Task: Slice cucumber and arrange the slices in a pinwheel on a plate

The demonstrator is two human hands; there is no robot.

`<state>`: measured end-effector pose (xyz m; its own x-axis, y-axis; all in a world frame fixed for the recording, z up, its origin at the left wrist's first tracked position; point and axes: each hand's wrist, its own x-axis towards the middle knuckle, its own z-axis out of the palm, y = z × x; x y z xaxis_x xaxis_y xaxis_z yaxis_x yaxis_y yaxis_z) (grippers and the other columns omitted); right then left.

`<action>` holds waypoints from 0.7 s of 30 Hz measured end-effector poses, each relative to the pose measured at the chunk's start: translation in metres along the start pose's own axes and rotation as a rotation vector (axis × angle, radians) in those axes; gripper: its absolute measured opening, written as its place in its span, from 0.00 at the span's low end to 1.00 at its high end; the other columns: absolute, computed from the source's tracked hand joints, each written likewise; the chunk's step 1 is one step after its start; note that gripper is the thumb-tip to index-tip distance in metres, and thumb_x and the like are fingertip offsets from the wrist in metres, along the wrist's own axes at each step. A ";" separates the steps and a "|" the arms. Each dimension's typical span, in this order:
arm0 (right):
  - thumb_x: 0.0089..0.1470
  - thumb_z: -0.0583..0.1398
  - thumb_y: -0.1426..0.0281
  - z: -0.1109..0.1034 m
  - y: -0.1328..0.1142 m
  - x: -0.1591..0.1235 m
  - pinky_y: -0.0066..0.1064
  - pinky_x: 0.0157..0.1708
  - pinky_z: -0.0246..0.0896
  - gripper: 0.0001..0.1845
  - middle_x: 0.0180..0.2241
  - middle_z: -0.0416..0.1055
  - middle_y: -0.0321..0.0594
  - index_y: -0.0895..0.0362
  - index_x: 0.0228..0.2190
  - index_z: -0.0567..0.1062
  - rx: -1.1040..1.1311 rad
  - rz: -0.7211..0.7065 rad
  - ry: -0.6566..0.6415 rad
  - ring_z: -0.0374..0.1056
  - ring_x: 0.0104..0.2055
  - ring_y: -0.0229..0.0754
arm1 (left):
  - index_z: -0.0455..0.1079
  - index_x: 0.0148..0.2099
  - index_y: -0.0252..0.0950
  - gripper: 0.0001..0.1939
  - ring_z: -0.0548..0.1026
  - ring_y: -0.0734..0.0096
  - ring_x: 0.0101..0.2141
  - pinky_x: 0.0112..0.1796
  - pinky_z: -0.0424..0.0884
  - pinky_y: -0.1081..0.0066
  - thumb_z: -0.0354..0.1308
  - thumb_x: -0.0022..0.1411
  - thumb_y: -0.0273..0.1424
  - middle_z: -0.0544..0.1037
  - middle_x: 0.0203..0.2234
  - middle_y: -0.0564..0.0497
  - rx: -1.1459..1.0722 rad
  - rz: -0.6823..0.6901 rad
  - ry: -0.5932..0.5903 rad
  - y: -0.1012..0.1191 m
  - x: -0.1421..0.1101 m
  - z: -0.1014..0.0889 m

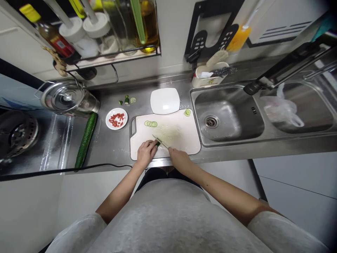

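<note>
My right hand (pixel 181 160) grips the handle of a small knife (pixel 162 143), whose blade points up and to the left. Under the blade, my left hand (pixel 146 152) is closed on a short piece of cucumber (pixel 158 143), mostly hidden by the fingers. Both hands are over the near edge of a white cutting board (pixel 142 140). A row of thin cucumber slices (pixel 151 123) lies on the board's upper left. More cucumber slices (pixel 187 112) rest at its top right corner. Wet green traces mark the middle of the board.
Behind the board lies a white square plate (pixel 165 101). To the left are a round plate (pixel 108 121) of red bits, cucumber ends (pixel 126 100), a whole cucumber (pixel 86 140) and a lidded steel pot (pixel 89 102). A double sink (pixel 229 117) is right; a bottle rack (pixel 105 59) hangs above.
</note>
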<state>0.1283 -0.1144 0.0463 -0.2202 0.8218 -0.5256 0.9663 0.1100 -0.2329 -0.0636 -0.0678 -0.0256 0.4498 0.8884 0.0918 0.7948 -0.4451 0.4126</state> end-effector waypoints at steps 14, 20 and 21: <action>0.55 0.54 0.79 -0.010 0.000 0.004 0.31 0.35 0.65 0.12 0.38 0.75 0.50 0.60 0.43 0.65 0.008 0.010 -0.069 0.74 0.40 0.47 | 0.70 0.53 0.42 0.16 0.71 0.67 0.42 0.44 0.69 0.66 0.49 0.67 0.36 0.74 0.42 0.47 -0.074 0.019 -0.006 -0.004 0.001 0.001; 0.53 0.54 0.80 -0.010 0.000 0.008 0.32 0.36 0.65 0.14 0.36 0.76 0.49 0.61 0.43 0.66 0.019 0.002 -0.064 0.74 0.40 0.48 | 0.70 0.54 0.41 0.16 0.71 0.67 0.43 0.45 0.69 0.65 0.50 0.67 0.35 0.74 0.43 0.47 -0.098 0.034 -0.003 -0.006 0.001 0.004; 0.54 0.54 0.80 -0.011 0.001 0.008 0.32 0.36 0.65 0.14 0.36 0.76 0.49 0.61 0.44 0.66 0.023 0.003 -0.069 0.74 0.40 0.48 | 0.70 0.54 0.41 0.16 0.71 0.67 0.43 0.46 0.69 0.65 0.50 0.67 0.35 0.74 0.43 0.47 -0.104 0.035 -0.005 -0.007 0.001 0.004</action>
<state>0.1285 -0.1011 0.0510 -0.2265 0.7815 -0.5814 0.9639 0.0942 -0.2490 -0.0668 -0.0641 -0.0321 0.4790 0.8717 0.1036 0.7321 -0.4618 0.5008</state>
